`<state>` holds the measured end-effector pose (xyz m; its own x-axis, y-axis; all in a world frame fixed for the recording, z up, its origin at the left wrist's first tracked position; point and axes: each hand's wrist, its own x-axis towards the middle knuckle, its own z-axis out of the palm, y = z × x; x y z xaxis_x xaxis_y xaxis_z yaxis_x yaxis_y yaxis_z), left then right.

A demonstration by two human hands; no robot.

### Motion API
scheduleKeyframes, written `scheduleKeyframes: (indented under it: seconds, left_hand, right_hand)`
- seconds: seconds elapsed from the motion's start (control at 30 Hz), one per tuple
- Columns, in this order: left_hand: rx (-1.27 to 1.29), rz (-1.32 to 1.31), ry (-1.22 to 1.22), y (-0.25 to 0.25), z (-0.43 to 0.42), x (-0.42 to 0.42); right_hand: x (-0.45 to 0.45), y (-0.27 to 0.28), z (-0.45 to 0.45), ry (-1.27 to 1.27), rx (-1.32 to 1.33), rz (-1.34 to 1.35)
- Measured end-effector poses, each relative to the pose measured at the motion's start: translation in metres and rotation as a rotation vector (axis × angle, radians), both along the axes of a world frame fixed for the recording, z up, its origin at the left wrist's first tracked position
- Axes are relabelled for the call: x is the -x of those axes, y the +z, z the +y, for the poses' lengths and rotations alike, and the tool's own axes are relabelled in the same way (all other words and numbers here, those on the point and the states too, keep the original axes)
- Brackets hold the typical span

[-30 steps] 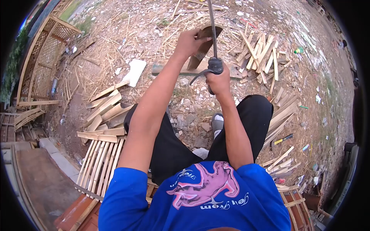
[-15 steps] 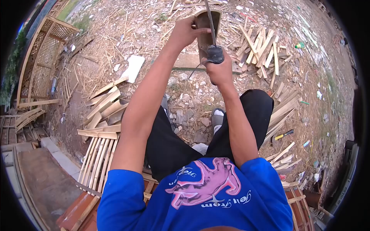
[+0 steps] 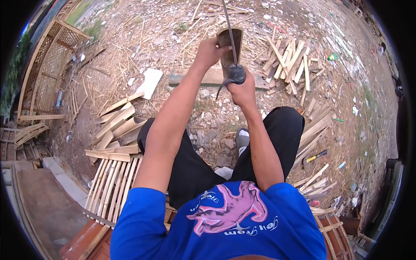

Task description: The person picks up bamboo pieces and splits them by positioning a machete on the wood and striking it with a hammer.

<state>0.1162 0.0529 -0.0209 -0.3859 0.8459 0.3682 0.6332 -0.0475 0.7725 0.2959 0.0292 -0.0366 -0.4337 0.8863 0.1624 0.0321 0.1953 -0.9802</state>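
Observation:
My left hand (image 3: 209, 53) grips a split piece of bamboo (image 3: 237, 42) by its left edge, with the thumb across its hollow face. The bamboo stands roughly upright in front of me. Closed around a handle wrapped in black, my right hand (image 3: 243, 89) holds a long-bladed knife (image 3: 236, 74). Its narrow blade points away from me and passes in front of the bamboo; I cannot tell whether the two touch. A wooden beam (image 3: 184, 78) lies on the ground beyond my feet, partly behind my hands.
Split bamboo strips (image 3: 299, 65) are heaped at the far right, and wider bamboo pieces (image 3: 117, 121) lie to my left. A yellow-and-black tool (image 3: 317, 156) rests on the ground at right. A white slab (image 3: 150, 82) and a lattice frame (image 3: 50, 65) are at left.
Both hands, with the bamboo and the knife, sit slightly lower and further left in view. The blade leans a little more to the left. Both grips are kept.

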Motion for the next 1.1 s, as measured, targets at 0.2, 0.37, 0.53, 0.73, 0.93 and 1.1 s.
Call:
scheduleKeyframes:
  seconds: [0.2, 0.37, 0.53, 0.73, 0.93, 1.1]
  left_hand:
    - [-0.004, 0.103, 0.047, 0.051, 0.001, -0.001]
    - [0.032, 0.137, 0.01, 0.044, 0.011, 0.007]
    - [0.293, 0.12, -0.044, -0.005, 0.0, 0.012]
    - [0.177, 0.018, -0.011, 0.002, 0.005, 0.005]
    - [0.178, 0.195, 0.057, 0.013, 0.006, 0.002]
    - [-0.054, 0.275, 0.082, 0.04, -0.002, 0.002]
  right_hand:
    - [-0.003, 0.052, 0.001, -0.045, -0.082, 0.058]
    - [-0.001, 0.038, 0.012, -0.011, -0.037, 0.012]
    - [0.005, -0.006, 0.017, -0.017, 0.047, -0.058]
    - [0.005, -0.008, 0.012, -0.003, 0.077, 0.007]
    - [0.004, -0.004, 0.011, -0.02, 0.061, 0.036]
    - [-0.002, 0.039, 0.007, 0.012, 0.201, 0.14]
